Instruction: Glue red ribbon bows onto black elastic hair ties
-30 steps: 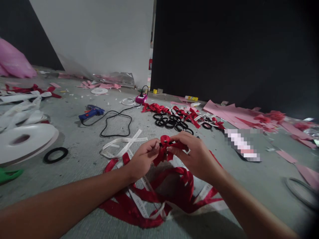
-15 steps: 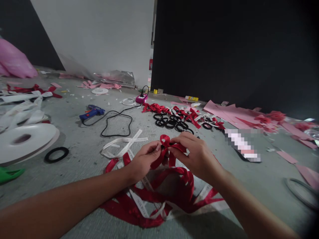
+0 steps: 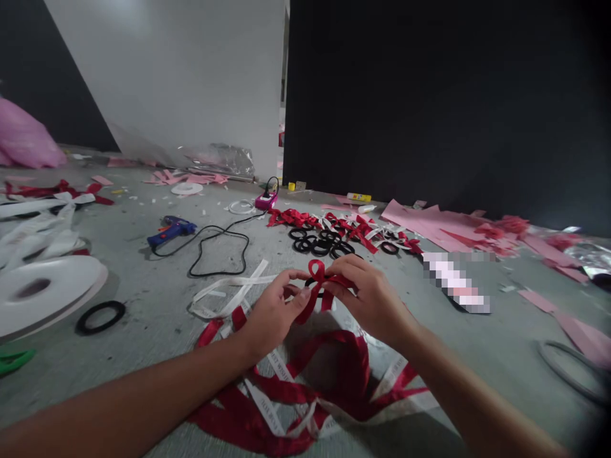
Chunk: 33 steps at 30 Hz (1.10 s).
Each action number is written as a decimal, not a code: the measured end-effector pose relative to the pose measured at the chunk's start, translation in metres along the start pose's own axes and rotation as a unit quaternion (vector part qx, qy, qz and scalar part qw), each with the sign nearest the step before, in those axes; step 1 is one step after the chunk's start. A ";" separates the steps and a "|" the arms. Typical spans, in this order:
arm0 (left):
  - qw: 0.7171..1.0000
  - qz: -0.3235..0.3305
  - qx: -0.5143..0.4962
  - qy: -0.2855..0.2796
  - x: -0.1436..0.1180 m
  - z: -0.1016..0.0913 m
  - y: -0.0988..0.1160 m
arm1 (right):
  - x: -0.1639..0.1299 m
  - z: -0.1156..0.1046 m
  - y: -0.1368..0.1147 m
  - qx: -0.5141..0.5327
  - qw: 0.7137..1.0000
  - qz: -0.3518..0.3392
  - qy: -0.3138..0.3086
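Note:
Between my two hands a red ribbon [image 3: 316, 271] forms an upright loop with tails, wrapped on a dark ring that is mostly hidden by fingers. My left hand [image 3: 277, 312] pinches the ribbon and the ring from the left, thumb on a hanging tail. From the other side, my right hand [image 3: 372, 296] grips the ribbon between thumb and fingers. Below lies a loose tangle of red satin ribbon [image 3: 353, 362] and printed white ribbon [image 3: 267, 404] on the floor.
Ahead lie black rings [image 3: 324, 242] and a pile of red bows [image 3: 296, 219]. A blue glue gun [image 3: 170, 232] has its cord [image 3: 217, 273] run to a pink power socket [image 3: 266, 201]. At left are a white spool [image 3: 71, 286], a black ring [image 3: 100, 317] and green scissors handles [image 3: 16, 361].
The view has tilted slightly up and right. My left fingers have spread and shifted on the ribbon, showing more of the dark ring. The red loop now stands narrower and more open.

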<state>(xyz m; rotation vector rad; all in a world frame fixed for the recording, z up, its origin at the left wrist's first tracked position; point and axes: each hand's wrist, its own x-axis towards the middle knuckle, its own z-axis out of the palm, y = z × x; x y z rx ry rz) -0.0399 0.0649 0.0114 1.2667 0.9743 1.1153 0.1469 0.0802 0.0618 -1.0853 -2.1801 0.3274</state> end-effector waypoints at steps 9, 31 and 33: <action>1.000 -0.016 -0.003 0.019 -0.003 0.000 -0.009 | 0.025 -0.080 0.124 -0.171 0.952 0.242 0.075; 0.975 0.141 -0.125 0.120 -0.032 -0.007 0.062 | -0.061 -0.078 0.044 -0.222 0.970 0.023 0.093; 0.970 0.183 -0.115 0.114 -0.046 -0.036 0.096 | -0.105 -0.069 0.007 -0.197 0.976 -0.028 0.085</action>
